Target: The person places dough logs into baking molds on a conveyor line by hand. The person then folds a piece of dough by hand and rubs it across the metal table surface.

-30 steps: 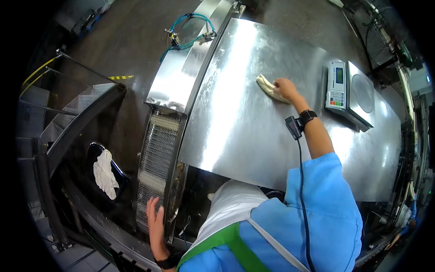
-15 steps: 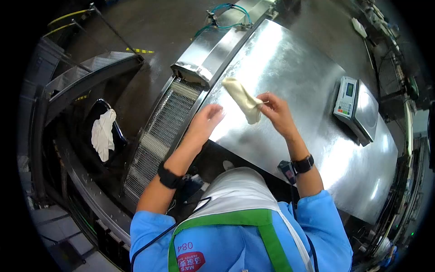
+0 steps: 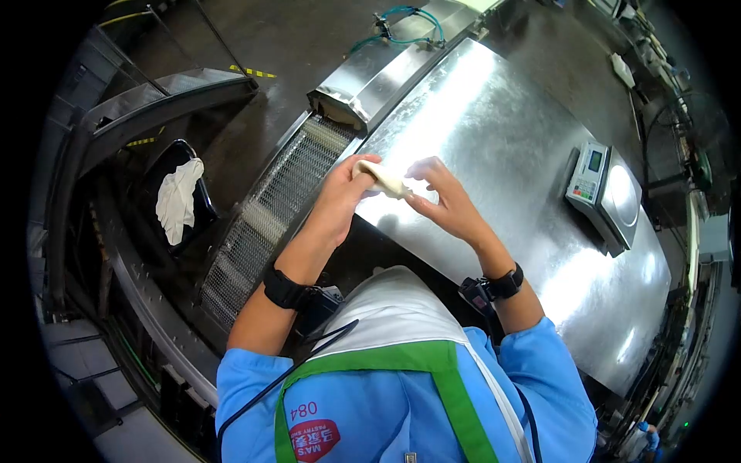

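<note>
A pale, floppy strip of dough (image 3: 384,179), folded over at its left end, hangs above the near edge of the steel table. My left hand (image 3: 340,199) is closed on that left end, thumb against fingers. At the strip's other end is my right hand (image 3: 449,204), its thumb and forefinger apart in a loose curve. The thumb tip is close to the dough, and I cannot tell whether it touches. Both wrists carry black straps with small devices.
The shiny steel table (image 3: 509,177) spreads ahead and right, with a digital scale (image 3: 604,193) on it. To the left runs a wire-mesh conveyor (image 3: 266,216) under a steel housing (image 3: 386,69). Beyond it, a black tub (image 3: 204,212) holds pale dough (image 3: 179,201).
The dough strip went from dangling in my right hand to being held in my left. My right hand shifted left and its fingers parted. The dough now looks shorter and folded.
</note>
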{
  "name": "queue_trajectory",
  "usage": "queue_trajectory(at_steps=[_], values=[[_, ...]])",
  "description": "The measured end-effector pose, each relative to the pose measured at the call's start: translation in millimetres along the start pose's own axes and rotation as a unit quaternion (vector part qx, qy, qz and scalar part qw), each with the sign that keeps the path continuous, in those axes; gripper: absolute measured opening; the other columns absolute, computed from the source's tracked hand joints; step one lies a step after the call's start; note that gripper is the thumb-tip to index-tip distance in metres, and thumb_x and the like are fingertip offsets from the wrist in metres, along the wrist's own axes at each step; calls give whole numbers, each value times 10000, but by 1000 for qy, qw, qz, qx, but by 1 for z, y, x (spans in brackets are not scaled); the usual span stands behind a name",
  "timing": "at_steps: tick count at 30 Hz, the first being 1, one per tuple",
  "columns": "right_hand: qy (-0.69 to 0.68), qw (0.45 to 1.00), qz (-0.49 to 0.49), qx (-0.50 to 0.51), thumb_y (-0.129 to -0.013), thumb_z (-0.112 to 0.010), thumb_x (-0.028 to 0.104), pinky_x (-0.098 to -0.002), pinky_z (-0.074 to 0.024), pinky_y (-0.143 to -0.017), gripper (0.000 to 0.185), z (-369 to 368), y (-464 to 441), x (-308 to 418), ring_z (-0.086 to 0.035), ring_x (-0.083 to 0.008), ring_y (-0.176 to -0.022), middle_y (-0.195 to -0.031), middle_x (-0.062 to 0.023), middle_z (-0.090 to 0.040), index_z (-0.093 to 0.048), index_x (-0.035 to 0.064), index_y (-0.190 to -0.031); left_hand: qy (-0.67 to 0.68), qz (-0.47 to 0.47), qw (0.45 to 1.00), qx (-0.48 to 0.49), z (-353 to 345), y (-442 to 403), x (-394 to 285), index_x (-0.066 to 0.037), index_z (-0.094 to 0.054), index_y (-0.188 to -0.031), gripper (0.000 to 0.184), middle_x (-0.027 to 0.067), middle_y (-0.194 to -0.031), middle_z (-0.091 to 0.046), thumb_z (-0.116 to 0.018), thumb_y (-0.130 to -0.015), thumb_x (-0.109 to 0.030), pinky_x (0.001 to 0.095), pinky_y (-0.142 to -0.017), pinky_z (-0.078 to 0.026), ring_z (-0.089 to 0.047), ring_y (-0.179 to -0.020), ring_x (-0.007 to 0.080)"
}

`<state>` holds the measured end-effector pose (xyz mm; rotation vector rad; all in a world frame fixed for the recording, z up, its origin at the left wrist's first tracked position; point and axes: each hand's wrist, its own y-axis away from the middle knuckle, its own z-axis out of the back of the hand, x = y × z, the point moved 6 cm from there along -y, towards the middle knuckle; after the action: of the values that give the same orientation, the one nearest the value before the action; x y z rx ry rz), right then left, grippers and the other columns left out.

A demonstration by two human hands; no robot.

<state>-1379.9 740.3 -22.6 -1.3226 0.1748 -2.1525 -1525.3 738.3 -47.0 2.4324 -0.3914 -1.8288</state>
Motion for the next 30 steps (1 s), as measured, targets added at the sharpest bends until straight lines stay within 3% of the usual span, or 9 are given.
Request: queue_trajectory(at_steps=[1, 3, 6, 8, 12, 18, 23, 25, 30], values=[[-29, 997, -67, -1, -678, -599, 190, -271, -408, -620, 266, -3, -4, 2, -490, -178, -748, -787, -69, -488, -481, 28, -854, -1, -2, 1000, -3, -1, 3, -1, -30, -462, -1030, 261, 54, -898, -505, -417, -775, -60, 233, -729, -383, -475, -814, 103], [-35, 996, -72, 23, -686, -595, 191, -267, -409, -605, 264, -15, -13, 12, -495, -177, -733, -781, -68, -485, -478, 28, -857, -79, -18, 996, -31, -2, 9, -5, -30, -454, -1035, 295, 60, -905, -497, -449, -740, -13, 234, -740, -375, -467, -825, 105], [-57, 996, -70, 27, -721, -556, 165, -251, -409, -578, 203, -31, -20, 5, -497, -153, -652, -743, -68, -498, -493, 18, -847, -64, -45, 996, -49, 7, 12, -5, -36, -441, -1045, 328, 61, -905, -489, -468, -720, -1, 231, -750, -368, -464, -825, 113], [-105, 971, -194, 92, -746, -531, 147, -232, -407, -620, 192, -44, -20, -19, -494, -116, -671, -752, -56, -533, -514, 6, -875, -93, -32, 993, -68, 13, 18, -7, -38, -428, -1054, 350, 68, -909, -484, -458, -709, 7, 227, -751, -368, -462, -834, 118], [-492, 813, -295, 100, -785, -465, 110, -286, -409, -763, 154, -65, -19, -38, -514, -146, -810, -842, -63, -524, -490, 0, -890, -88, -53, 994, -45, 30, 19, -11, -35, -431, -1047, 379, 66, -902, -475, -420, -675, 39, 233, -747, -375, -459, -837, 121], [-606, 727, -307, 101, -805, -443, 113, -298, -452, -753, 118, -74, -21, -27, -543, -156, -791, -847, -88, -526, -460, 37, -894, -26, -48, 997, -52, 51, 24, -11, -34, -434, -1044, 366, 71, -942, -460, -406, -685, 32, 237, -765, -369, -454, -869, 129], [-613, 716, -324, 85, -800, -465, 123, -363, -407, -827, 155, -75, -19, -26, -513, -172, -875, -907, -90, -501, -436, 51, -934, -68, -25, 989, -127, 53, 36, -10, -40, -430, -1043, 284, 83, -974, -452, -466, -764, -76, 245, -783, -362, -446, -904, 138], [-611, 716, -332, 63, -801, -464, 126, -370, -409, -831, 155, -73, -19, -26, -513, -173, -879, -908, -89, -498, -433, 55, -935, -107, -38, 977, -182, 54, 42, -7, -24, -449, -965, 275, 62, -912, -464, -530, -767, -197, 224, -699, -385, -453, -793, 96], [-641, 703, -301, 70, -813, -454, 147, -361, -436, -807, 160, -82, -18, -19, -516, -173, -879, -929, -91, -485, -422, 55, -939, -160, -45, 975, -148, 50, 37, 7, -14, -465, -913, 272, 27, -785, -497, -547, -757, -221, 219, -657, -383, -456, -703, 84]])
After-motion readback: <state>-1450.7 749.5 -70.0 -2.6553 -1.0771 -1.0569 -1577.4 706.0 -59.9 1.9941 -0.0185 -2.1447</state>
